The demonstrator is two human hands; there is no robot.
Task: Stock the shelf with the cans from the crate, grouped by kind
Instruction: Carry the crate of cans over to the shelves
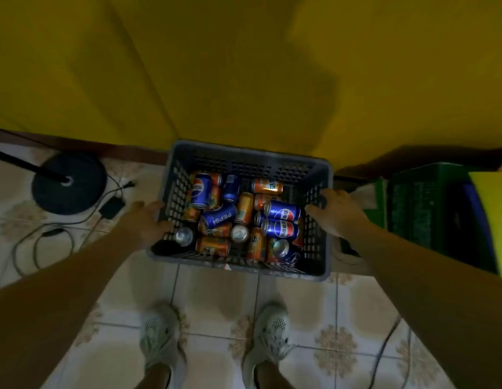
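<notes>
At the centre of the frame, a person's left hand (148, 217) and right hand (338, 213) clasp opposite walls of a grey crate (244, 161) on the floor, full of jumbled blue cans (282, 211) and orange cans (213, 246); seemingly the opening step, likely lifting it toward a shelf not in view.

We hold the grey crate (244, 153) by its two short sides: our left hand (148, 217) on the left wall, our right hand (337, 211) on the right. Between our grips lie blue cans (282, 210) and orange cans (213, 245), mixed.
</notes>
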